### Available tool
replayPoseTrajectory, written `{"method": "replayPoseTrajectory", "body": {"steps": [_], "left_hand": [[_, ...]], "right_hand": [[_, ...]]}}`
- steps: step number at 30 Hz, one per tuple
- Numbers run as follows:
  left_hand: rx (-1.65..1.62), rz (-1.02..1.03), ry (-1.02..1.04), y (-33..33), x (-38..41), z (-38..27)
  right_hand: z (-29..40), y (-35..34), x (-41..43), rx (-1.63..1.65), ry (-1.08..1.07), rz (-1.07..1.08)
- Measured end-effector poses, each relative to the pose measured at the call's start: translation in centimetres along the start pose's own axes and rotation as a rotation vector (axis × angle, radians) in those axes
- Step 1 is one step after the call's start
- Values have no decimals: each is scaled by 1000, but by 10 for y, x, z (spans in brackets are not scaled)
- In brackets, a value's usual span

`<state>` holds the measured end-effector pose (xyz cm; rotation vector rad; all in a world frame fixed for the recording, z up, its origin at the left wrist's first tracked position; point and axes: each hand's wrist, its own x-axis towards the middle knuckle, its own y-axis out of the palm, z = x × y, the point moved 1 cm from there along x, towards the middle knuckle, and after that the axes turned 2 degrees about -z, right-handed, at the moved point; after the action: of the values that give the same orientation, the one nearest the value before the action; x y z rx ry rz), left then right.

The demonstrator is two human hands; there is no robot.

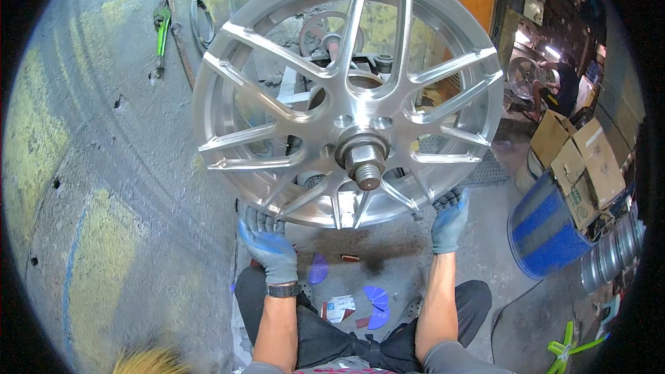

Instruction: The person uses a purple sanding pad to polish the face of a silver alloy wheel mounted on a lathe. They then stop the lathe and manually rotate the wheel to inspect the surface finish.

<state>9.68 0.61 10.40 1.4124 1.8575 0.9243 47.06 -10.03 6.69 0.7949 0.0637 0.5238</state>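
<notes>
A bare-metal multi-spoke alloy wheel (361, 96) is mounted on a threaded spindle (369, 177), fixed by a large hex nut (364, 158) over a washer at its hub. My left hand (267, 244), in a grey-blue work glove, grips the wheel's lower left edge with the palm turned up. At the lower right edge, my gloved right hand (450, 221) has its fingers curled on the rim. The rim partly hides the fingertips of both hands. Behind the spokes, a machine frame (293, 98) and a reddish handwheel (331, 36) show in part.
Purple abrasive pieces (376, 297) and scraps of sandpaper (337, 308) lie on the floor between my legs. On the right, cardboard boxes (587, 166) top a blue drum (545, 223). A green pipe wrench (162, 31) hangs on the left wall. Another person (561, 83) sits farther back.
</notes>
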Motion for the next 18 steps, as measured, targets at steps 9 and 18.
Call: {"method": "replayPoseTrajectory", "body": {"steps": [9, 18], "left_hand": [[12, -57, -38, 5, -6, -4], [-31, -45, -54, 0, -2, -1]], "right_hand": [[3, 20, -14, 21, 94, -64], [24, 22, -13, -46, -116, 29]]}}
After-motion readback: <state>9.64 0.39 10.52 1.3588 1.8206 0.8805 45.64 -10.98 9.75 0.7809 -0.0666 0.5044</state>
